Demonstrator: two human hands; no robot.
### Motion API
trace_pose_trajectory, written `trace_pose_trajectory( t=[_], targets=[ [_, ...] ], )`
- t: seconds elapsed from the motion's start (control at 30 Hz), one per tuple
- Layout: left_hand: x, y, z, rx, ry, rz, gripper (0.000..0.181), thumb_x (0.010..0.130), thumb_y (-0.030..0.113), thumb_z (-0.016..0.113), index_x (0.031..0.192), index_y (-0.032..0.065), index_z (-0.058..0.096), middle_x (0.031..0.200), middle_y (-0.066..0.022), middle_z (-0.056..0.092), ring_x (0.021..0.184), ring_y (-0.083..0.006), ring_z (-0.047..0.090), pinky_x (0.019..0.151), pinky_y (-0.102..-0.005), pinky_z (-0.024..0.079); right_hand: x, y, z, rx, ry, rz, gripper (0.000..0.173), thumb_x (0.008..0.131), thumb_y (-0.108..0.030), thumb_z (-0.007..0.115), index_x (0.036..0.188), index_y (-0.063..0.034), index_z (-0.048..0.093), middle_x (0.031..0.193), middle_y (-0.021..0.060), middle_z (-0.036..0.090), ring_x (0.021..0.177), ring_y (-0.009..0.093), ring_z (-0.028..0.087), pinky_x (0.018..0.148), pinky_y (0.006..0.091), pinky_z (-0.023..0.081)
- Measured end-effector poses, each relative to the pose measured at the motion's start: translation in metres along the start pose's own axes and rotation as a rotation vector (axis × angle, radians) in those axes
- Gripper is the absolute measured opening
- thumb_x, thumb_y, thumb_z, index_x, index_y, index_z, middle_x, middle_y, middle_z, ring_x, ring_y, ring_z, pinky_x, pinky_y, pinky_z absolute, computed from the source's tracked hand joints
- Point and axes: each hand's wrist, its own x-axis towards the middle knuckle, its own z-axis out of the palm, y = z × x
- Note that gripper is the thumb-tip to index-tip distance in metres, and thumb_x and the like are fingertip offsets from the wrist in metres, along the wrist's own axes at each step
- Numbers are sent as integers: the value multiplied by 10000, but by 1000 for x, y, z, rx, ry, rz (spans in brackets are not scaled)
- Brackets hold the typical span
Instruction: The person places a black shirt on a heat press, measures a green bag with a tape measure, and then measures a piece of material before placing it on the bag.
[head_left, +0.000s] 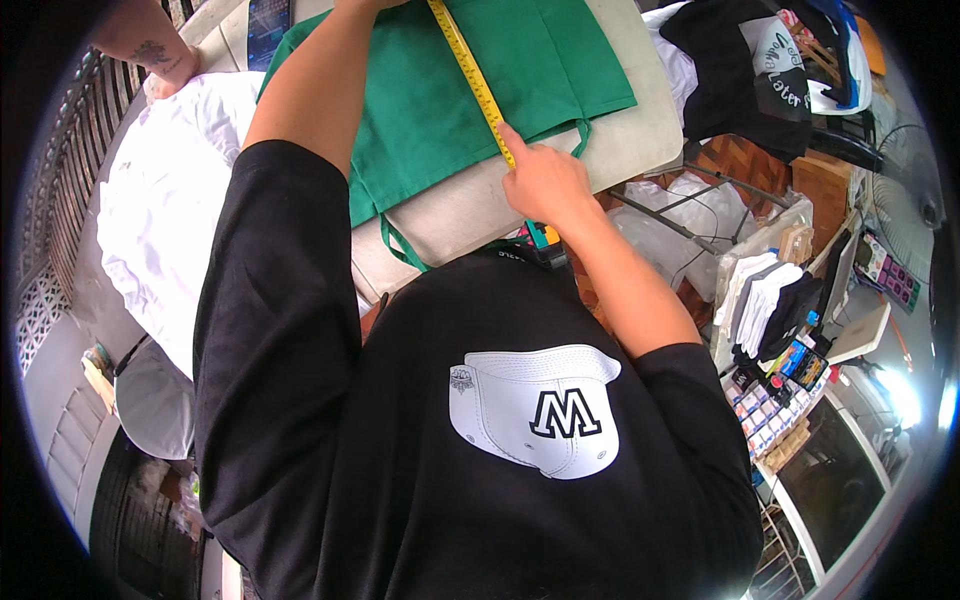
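Note:
A green cloth apron with narrow ties (442, 112) lies spread on the pale tabletop (442, 217). A yellow measuring tape (469, 67) runs across it from the top of the view to its near edge. My right hand (547, 180) is at the tape's near end, its index finger stretched along the tape and the other fingers curled by the end. My left forearm reaches over the apron's left part; only a sliver of my left hand (382, 3) shows at the top edge, and what it touches is hidden.
White cloth (172, 202) is heaped at the left, beside another person's forearm (161, 56). A blue-screened device (268, 34) lies at the top left. Black printed garments (720, 67), a metal frame with plastic bags (697, 210), folded clothes (757, 300) and a fan (904, 180) stand right.

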Motion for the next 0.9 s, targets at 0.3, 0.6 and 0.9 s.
trace_pose_trajectory(
  t=[0.3, 0.6, 0.9],
  targets=[
    [18, -16, 10, 66, -27, -24, 634, 693, 531, 825, 997, -22, 771, 988, -244, 744, 888, -342, 725, 784, -440, 567, 14, -4, -8, -83, -163, 37, 754, 885, -220, 546, 1608, -238, 330, 1054, 227, 723, 974, 424, 702, 872, 533, 557],
    [-11, 2, -8, -47, -5, 33, 627, 693, 519, 809, 1010, -21, 774, 984, -250, 747, 854, -348, 730, 760, -436, 566, 13, -11, -7, -97, -174, 62, 775, 873, -194, 558, 1611, -218, 324, 1123, 214, 719, 1028, 391, 705, 905, 492, 555],
    [-13, -2, -9, -2, -61, 81, 640, 682, 534, 790, 997, -23, 775, 992, -259, 744, 879, -355, 722, 779, -450, 555, 15, -2, -22, -115, -252, 74, 779, 866, -127, 569, 1591, -318, 361, 1172, 174, 723, 1073, 354, 708, 909, 467, 559]
  ],
)
